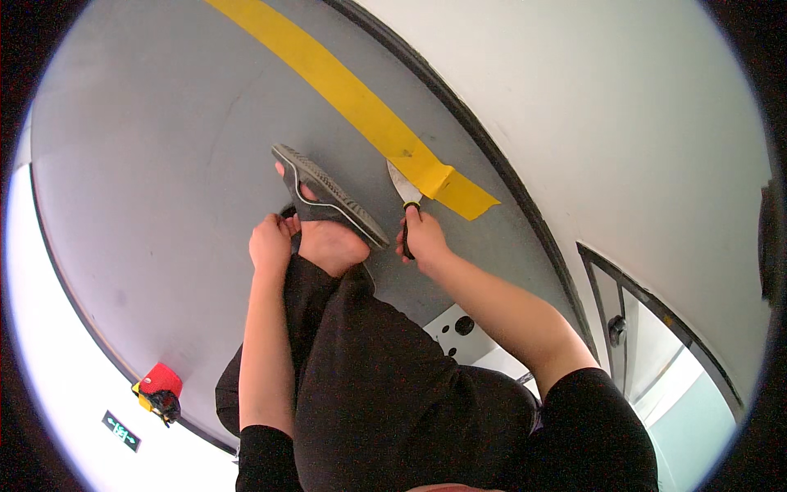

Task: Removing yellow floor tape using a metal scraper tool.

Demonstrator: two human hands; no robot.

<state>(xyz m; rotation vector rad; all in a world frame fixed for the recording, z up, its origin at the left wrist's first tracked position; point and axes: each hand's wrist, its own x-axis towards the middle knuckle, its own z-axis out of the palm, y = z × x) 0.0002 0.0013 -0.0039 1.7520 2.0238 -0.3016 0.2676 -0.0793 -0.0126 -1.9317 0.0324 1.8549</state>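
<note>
My right hand is closed round the black handle of a putty knife. Its flat metal blade reaches under the edge of a yellow floor tape strip, close to the strip's end, where the tape is creased and raised. My left hand is beside my foot, its fingers curled against a dark edge by the sandal. Whatever those fingers hold, if anything, is hidden. The grey and black sandal is on my foot, tilted with its sole toward the tape.
Grey floor surrounds me, with a white wall and dark skirting along the right. A metal-framed door stands at the lower right. A white panel with round black holes lies by my leg. A red and yellow object is at lower left.
</note>
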